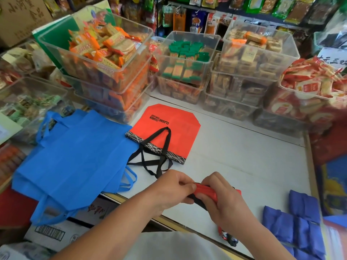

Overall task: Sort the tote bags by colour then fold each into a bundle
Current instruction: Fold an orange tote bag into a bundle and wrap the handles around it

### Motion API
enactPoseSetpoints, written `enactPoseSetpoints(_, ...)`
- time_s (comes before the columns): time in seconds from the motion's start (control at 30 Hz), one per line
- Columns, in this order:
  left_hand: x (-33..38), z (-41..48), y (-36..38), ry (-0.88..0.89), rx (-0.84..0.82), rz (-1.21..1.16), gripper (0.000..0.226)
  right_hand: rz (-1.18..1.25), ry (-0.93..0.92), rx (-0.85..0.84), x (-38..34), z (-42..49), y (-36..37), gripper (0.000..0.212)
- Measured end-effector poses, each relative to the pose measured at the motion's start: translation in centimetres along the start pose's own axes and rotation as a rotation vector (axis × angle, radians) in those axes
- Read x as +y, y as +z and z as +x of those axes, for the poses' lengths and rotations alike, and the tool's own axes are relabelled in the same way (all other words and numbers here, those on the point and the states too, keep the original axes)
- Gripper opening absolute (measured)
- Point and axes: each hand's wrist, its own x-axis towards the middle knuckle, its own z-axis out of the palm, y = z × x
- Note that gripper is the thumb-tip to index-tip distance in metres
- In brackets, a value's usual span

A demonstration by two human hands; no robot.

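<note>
L hand (174, 188) & R hand (223, 199) are both curled round the red bundle (205, 191), pinching it tight above the table's near edge. Task looks roughly mid-way: navy bundles (296, 222) near R seem done. The flat red tote (165, 126) just beyond the hands isn't folded yet, nor are the blue totes (75, 160) at L, which overhang the near-L edge. Bare table (244, 147) centre-R gives working room. Snack bins (105, 59) wall off the far side.
</note>
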Motion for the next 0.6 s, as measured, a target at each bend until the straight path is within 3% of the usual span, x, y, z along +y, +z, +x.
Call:
enactPoseSetpoints(0.1,-0.1,0.5,0.2,0.092,0.086,0.077,0.016,0.138,0.048,0.052,-0.1,0.3,-0.3,0.018)
enactPoseSetpoints(0.2,-0.3,1.1,0.8,0.318,0.227,0.286,0.016,0.335,0.158,0.167,-0.8,0.3,-0.5,0.023)
enactPoseSetpoints(0.3,-0.7,1.5,1.4,0.504,0.315,0.508,0.014,0.303,0.153,0.222,-1.0,0.5,-0.2,0.018)
enactPoseSetpoints(0.6,0.1,2.3,1.0,0.487,0.263,0.57,0.018,0.145,0.114,0.118,0.0,1.0,1.0,0.013)
